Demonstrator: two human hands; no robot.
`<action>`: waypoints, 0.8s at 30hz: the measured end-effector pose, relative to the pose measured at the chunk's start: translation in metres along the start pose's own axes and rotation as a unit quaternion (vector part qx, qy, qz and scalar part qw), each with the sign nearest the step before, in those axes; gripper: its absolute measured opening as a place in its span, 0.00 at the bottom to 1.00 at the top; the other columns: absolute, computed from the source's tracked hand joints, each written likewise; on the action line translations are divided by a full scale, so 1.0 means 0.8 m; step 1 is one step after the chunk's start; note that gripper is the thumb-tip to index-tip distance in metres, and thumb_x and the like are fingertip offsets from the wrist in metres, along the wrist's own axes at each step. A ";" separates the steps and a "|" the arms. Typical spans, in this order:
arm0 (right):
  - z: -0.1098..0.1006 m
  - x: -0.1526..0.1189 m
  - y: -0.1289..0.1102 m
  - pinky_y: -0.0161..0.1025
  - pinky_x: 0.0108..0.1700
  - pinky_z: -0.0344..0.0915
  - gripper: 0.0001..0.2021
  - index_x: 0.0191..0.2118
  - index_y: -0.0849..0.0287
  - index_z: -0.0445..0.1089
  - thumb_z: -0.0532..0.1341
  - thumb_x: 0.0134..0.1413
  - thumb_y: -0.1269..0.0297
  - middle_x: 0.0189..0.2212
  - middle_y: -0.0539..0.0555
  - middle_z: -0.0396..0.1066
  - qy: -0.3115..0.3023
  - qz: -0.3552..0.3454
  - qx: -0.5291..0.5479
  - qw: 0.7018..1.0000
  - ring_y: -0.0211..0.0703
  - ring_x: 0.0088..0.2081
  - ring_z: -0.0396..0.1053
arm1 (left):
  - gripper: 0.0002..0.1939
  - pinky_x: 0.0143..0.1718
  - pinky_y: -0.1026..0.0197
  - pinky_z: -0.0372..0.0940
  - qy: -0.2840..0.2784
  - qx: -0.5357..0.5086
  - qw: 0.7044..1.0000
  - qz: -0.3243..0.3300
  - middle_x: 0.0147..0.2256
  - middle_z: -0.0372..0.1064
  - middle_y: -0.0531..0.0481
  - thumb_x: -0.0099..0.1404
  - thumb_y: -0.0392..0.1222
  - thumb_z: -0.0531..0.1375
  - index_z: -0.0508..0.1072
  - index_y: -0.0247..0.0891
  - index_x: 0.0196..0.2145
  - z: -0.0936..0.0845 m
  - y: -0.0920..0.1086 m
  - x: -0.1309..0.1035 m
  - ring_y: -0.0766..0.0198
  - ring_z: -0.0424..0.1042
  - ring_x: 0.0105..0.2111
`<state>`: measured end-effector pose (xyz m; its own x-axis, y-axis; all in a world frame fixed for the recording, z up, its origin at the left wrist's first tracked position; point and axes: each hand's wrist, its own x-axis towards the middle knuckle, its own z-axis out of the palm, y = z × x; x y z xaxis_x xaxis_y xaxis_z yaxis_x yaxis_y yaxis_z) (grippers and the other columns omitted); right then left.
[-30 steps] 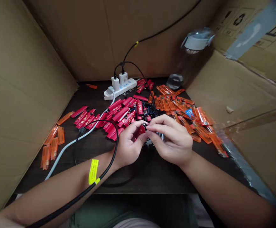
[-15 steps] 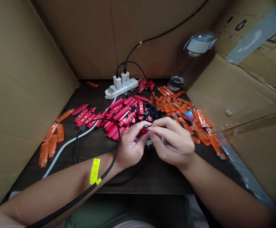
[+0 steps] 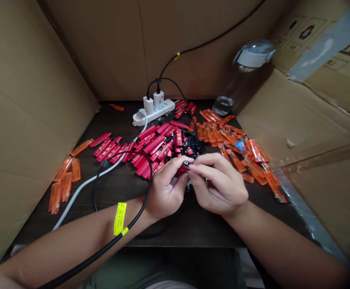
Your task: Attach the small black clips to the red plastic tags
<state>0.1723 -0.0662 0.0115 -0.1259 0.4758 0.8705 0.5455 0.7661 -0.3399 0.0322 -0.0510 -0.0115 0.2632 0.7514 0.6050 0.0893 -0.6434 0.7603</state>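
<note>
My left hand (image 3: 166, 188) is closed around a red lighter body (image 3: 182, 168), its black and silver top end turned up between thumb and forefinger. Touching that end, my right hand (image 3: 221, 182) has its thumb and fingers pinched together; whatever they hold is too small to make out. Behind my hands lies a heap of red lighter bodies (image 3: 155, 144), with small black parts (image 3: 193, 142) at its right side. Orange transparent lighters (image 3: 212, 134) are piled to the right, and several more (image 3: 67, 185) lie at the far left.
A white power strip (image 3: 154, 113) with two plugged-in chargers stands at the back. A clear bottle (image 3: 232, 86) is at the back right. A black cable (image 3: 149, 188) loops over my left forearm; a pale cable (image 3: 86, 182) crosses the left side. Cardboard walls (image 3: 102, 48) surround the table.
Both hands have shifted slightly downward, with the red lighter body still between them. The lighters on the table have not moved.
</note>
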 end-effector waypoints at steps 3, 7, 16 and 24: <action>0.000 0.001 0.000 0.37 0.32 0.70 0.12 0.38 0.60 0.73 0.63 0.47 0.81 0.33 0.56 0.71 0.003 0.001 0.001 1.000 0.40 0.32 0.70 | 0.14 0.45 0.64 0.69 -0.001 0.005 1.000 0.008 0.44 0.74 0.47 0.65 0.32 0.58 0.68 0.38 0.48 0.000 0.000 0.001 0.64 0.75 0.42; 0.001 0.003 0.000 0.36 0.31 0.69 0.12 0.37 0.60 0.73 0.63 0.47 0.81 0.32 0.56 0.71 0.005 -0.004 -0.003 1.000 0.39 0.31 0.70 | 0.13 0.44 0.64 0.69 0.001 0.011 1.000 0.007 0.44 0.74 0.47 0.64 0.32 0.58 0.68 0.37 0.48 0.000 0.000 0.002 0.64 0.75 0.42; -0.010 0.008 0.012 0.37 0.29 0.68 0.06 0.36 0.58 0.72 0.62 0.52 0.74 0.31 0.55 0.72 -0.033 0.060 -0.004 0.998 0.40 0.30 0.70 | 0.13 0.43 0.64 0.69 -0.011 0.005 1.000 -0.028 0.41 0.74 0.48 0.65 0.36 0.58 0.69 0.39 0.48 -0.007 -0.006 0.009 0.65 0.74 0.39; -0.041 0.013 0.065 0.34 0.25 0.58 0.07 0.29 0.59 0.74 0.60 0.55 0.65 0.18 0.48 0.67 -0.249 0.210 -0.069 0.943 0.34 0.20 0.61 | 0.13 0.35 0.63 0.69 0.079 0.014 0.992 -0.093 0.36 0.69 0.49 0.68 0.47 0.55 0.64 0.41 0.48 -0.027 -0.038 0.032 0.66 0.72 0.33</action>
<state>0.2264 -0.0357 0.0148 -0.2295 0.8946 0.3834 0.7326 0.4181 -0.5371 0.0158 -0.0095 -0.0139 0.0860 0.8700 0.4854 0.1489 -0.4930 0.8572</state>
